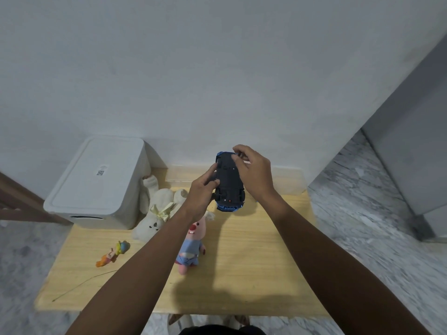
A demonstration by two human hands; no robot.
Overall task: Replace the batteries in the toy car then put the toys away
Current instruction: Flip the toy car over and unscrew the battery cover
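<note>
Toy car (pixel 229 182), underside up, is held above the worktop (pixel 254 262) at 12 o'clock, clamped by both hands: left hand (pixel 202 192) at 9 o'clock, right hand (pixel 254 172) at 3 o'clock.

White storage box (pixel 96 184) sits at 10 o'clock; white plush rabbit (pixel 157 211), pink plush doll (pixel 191 245) and small orange figure (pixel 113 253) lie nearer.

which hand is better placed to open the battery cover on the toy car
Right. The left hand grips the upturned toy car by its side, while the right hand has fingertips on its underside.

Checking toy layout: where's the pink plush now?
Head view: pink plush lies mid-table, partly under the left forearm, right of the white bunny.
</note>
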